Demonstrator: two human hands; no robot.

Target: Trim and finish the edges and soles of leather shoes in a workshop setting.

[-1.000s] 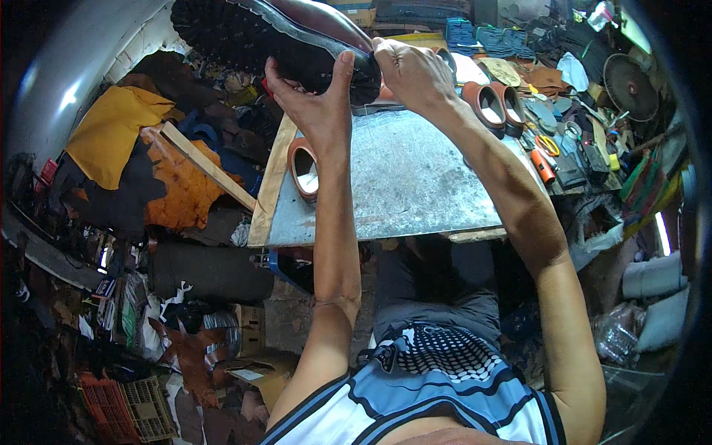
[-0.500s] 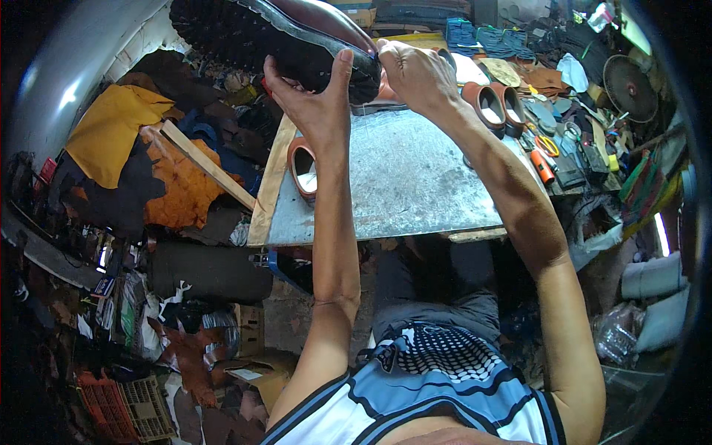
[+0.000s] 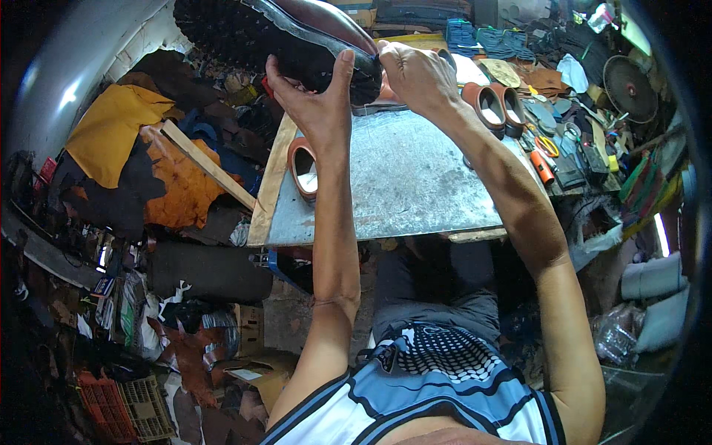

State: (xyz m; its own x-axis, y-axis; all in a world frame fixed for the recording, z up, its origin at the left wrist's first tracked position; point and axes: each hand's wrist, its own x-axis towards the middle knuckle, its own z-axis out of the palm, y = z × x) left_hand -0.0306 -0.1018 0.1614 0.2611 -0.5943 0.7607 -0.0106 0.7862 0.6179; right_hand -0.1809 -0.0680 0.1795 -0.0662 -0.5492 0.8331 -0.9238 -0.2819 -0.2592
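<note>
High over the table, a dark boot (image 3: 297, 41) with a black lugged sole and a shiny brown-red upper is held sideways, its sole toward me. My left hand (image 3: 315, 100) grips the boot from below, thumb and fingers spread against the sole and its edge. My right hand (image 3: 419, 74) is closed at the boot's right end, fingertips pinched together against the edge. A small dark bit shows at those fingertips; what it is I cannot make out. Beneath the hands lies a grey metal-topped table (image 3: 400, 178).
A brown shoe (image 3: 302, 169) stands beside my left forearm. More brown shoes (image 3: 493, 107) sit right of my right wrist, near orange-handled scissors (image 3: 546, 145) and an orange cylinder (image 3: 542, 168). Leather pieces (image 3: 115, 133) pile up at left, with a wooden bar (image 3: 208, 167) jutting toward the table.
The boot and my left hand have shifted very slightly to the right. My right hand keeps its pinch at the same end.
</note>
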